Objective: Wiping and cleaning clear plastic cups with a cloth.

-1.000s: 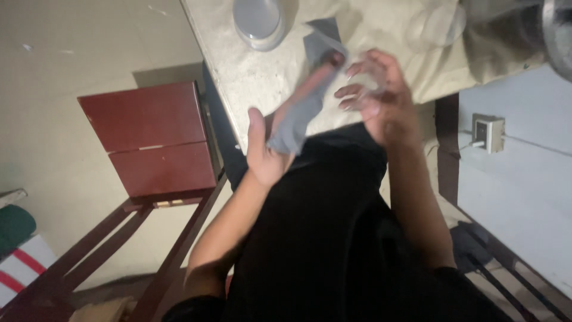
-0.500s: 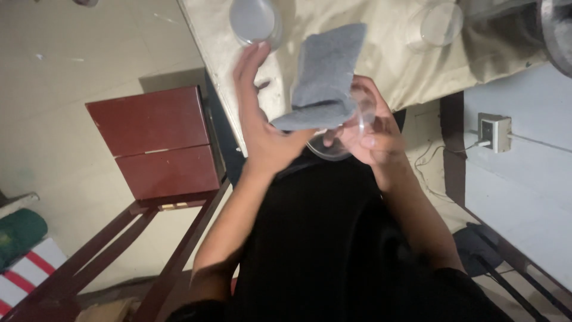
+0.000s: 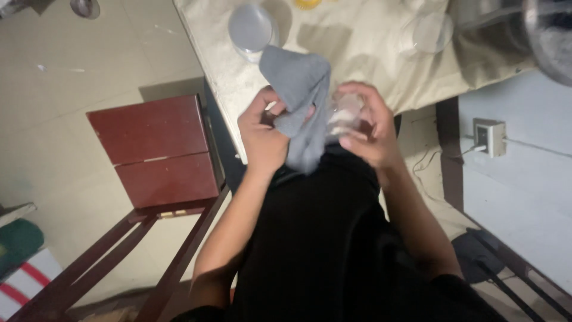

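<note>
**Cloth and glass held between my two hands**

Held close in front of my black clothing, the clear drinking glass (image 3: 344, 116) sits in my right hand (image 3: 363, 128), whose fingers (image 3: 357, 90) curl around its far side. Just to its left, my left hand (image 3: 262, 134) pinches the soft grey cloth (image 3: 298, 89), which stands up and drapes between both hands, touching the glass. The cloth lies between my two palms, nearer the left. Beyond them, on the cream-covered desk (image 3: 357, 42), rest a round clear lid (image 3: 251, 27) and another clear glass (image 3: 430, 31).
</note>
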